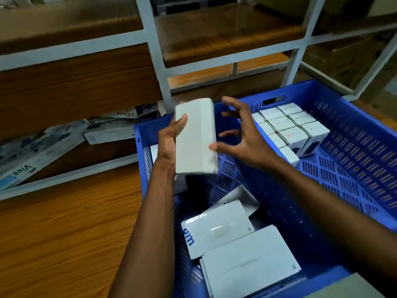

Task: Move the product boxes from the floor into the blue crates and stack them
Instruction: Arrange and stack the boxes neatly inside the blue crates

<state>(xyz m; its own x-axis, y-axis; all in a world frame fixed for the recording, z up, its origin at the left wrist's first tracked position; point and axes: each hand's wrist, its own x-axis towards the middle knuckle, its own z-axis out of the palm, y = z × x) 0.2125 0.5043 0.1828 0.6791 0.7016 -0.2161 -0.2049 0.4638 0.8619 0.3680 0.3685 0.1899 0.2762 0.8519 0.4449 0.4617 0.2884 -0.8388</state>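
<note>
Head-worn view, downward, near hands [206, 134]

A white metal shelving frame [150, 37] with brown wooden shelves [225, 33] stood over the wooden floor [64, 233]; flat printed packages [43, 147] leaned on its lowest level.

white box [194, 136]: motion-blurred, no print legible
left hand [171, 136]: fingers hidden behind the box
blue crate [354, 134]: cut off at right and bottom edges
small boxes [290, 125]: red marks too small to read
flat packets [38, 151], middle left: partly cut off by left edge
</note>
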